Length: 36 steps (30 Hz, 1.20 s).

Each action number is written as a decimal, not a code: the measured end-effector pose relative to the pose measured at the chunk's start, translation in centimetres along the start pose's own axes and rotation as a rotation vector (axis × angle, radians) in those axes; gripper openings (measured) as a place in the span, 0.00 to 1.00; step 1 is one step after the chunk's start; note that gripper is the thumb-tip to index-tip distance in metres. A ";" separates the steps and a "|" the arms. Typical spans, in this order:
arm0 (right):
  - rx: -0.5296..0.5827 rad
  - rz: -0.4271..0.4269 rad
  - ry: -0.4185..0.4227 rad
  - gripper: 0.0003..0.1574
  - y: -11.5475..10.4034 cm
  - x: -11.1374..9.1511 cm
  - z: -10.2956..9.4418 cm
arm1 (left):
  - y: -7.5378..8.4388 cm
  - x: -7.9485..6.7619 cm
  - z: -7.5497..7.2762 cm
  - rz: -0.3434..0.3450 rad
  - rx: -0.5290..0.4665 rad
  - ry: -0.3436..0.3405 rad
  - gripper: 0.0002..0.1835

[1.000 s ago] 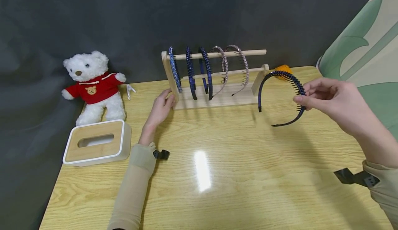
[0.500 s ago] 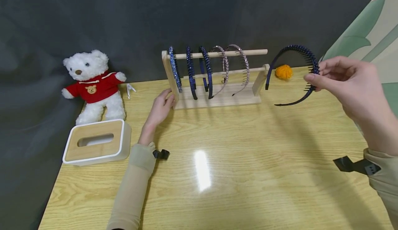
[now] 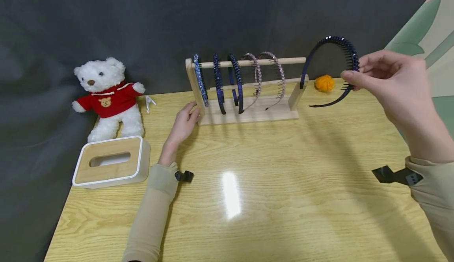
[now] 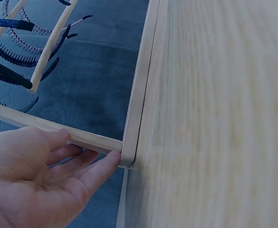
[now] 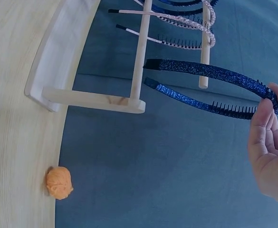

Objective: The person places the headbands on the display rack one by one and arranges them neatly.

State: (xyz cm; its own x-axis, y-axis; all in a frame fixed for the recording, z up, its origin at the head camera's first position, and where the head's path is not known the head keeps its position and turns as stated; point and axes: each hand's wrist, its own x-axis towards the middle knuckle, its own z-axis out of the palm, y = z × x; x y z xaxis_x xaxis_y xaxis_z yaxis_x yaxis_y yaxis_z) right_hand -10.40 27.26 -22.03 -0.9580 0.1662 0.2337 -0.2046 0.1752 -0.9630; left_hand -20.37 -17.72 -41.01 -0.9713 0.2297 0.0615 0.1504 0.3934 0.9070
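Observation:
My right hand (image 3: 393,80) pinches a dark blue toothed headband (image 3: 335,39) by its side, in the air at the right end of the wooden rack (image 3: 248,117). In the right wrist view one leg of this headband (image 5: 210,72) overlaps the upper rod (image 5: 204,57) near its free end. On that rod hang a glittery light blue headband (image 3: 199,78), two dark blue ones (image 3: 217,82) and two pink beaded ones (image 3: 278,69). My left hand (image 3: 182,124) grips the foot of the rack's left upright (image 4: 91,139), fingertips at the base corner.
A white plush bear (image 3: 120,122) in a red hoodie sits at the left. Before it stands a tissue box (image 3: 103,177) with a wooden lid. A small white clip (image 3: 149,103) and an orange ball-shaped thing (image 3: 324,83) lie on the table. Behind hangs a dark curtain (image 3: 227,13).
My right hand has lifted the dark blue headband off to the right, then up and slightly back left toward the rod's end. The left hand stays on the rack.

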 end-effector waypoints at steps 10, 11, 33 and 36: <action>-0.019 -0.084 0.005 0.11 -0.2 1.3 1.7 | 0.0 -0.2 -0.1 0.000 0.000 -0.005 0.25; -0.028 -0.090 0.005 0.11 -0.3 1.5 2.0 | 0.0 -0.2 -0.1 0.001 0.003 -0.005 0.25; -0.189 -0.120 -0.045 0.10 0.0 3.5 5.6 | -0.2 0.0 0.0 0.007 0.012 0.003 0.25; -0.211 -0.108 -0.047 0.10 0.2 3.7 5.8 | -0.1 0.0 -0.1 0.008 0.016 0.005 0.25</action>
State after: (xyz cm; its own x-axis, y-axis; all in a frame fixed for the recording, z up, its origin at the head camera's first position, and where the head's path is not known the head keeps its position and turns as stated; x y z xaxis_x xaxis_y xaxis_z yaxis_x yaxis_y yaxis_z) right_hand -15.18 22.25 -22.11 -0.9421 0.0910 0.3227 -0.2646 0.3892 -0.8823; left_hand -20.41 -17.80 -41.07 -0.9709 0.2287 0.0709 0.1613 0.4059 0.8996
